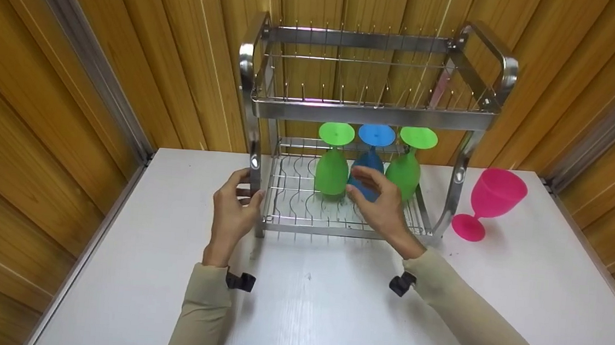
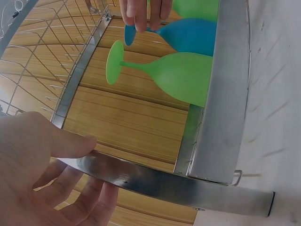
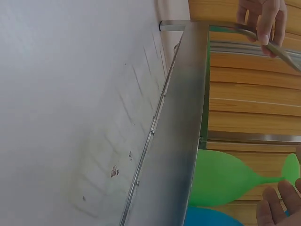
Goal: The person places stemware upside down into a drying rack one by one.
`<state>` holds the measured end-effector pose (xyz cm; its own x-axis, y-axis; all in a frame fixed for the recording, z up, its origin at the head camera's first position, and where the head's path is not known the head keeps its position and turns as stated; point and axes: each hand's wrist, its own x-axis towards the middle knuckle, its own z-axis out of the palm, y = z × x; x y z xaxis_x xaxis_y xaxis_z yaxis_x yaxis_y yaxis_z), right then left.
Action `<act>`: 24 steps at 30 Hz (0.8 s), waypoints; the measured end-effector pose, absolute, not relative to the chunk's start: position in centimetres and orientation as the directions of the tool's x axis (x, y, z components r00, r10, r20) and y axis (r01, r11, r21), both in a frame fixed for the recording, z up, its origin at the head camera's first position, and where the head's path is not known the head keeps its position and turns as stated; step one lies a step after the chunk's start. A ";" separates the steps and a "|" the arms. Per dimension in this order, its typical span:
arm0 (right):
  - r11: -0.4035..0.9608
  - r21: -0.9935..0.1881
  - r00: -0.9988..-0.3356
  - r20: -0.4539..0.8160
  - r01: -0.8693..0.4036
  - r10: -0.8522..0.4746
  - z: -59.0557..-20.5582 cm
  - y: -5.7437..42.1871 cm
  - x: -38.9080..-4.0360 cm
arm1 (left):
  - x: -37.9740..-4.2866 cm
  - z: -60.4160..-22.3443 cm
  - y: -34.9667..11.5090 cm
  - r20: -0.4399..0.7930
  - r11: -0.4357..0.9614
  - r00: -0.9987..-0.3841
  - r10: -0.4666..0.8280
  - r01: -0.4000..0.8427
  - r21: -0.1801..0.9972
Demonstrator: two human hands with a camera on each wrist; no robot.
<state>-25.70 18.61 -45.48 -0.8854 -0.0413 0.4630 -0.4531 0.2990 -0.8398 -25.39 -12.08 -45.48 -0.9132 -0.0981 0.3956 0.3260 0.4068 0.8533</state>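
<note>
A two-tier metal dish rack stands on the white table. On its lower tier, a green goblet, a blue goblet and another green goblet are upside down in a row, feet up. My left hand grips the rack's left front post, thumb on one side and fingers round the other, as the left wrist view shows. My right hand is in front of the blue goblet, thumb and fingers curved but apart, holding nothing visible. Part of the blue goblet is hidden behind it.
A pink goblet stands upright on the table, right of the rack. Thin upright prongs line the rack's upper tier. Wood-patterned panels enclose the back and sides.
</note>
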 end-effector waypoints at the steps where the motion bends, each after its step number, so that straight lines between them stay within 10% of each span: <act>1: 0.306 -0.834 -0.883 0.466 -0.458 -0.051 -45.6 19.1 -25.1 | -25.4 -45.5 -12.1 0.394 0.405 -0.914 -0.099 0.325 0.855; 24: 0.455 -0.754 -0.836 0.547 -0.473 0.036 -50.2 30.4 -16.7 | -25.4 -45.5 -11.9 0.422 0.414 -0.901 -0.104 0.346 0.842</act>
<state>-16.69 30.41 -50.20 -0.8365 0.0360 0.5468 -0.4733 0.4554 -0.7541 -25.42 -11.90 -45.47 -0.9008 -0.1040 0.4217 0.3463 0.4138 0.8419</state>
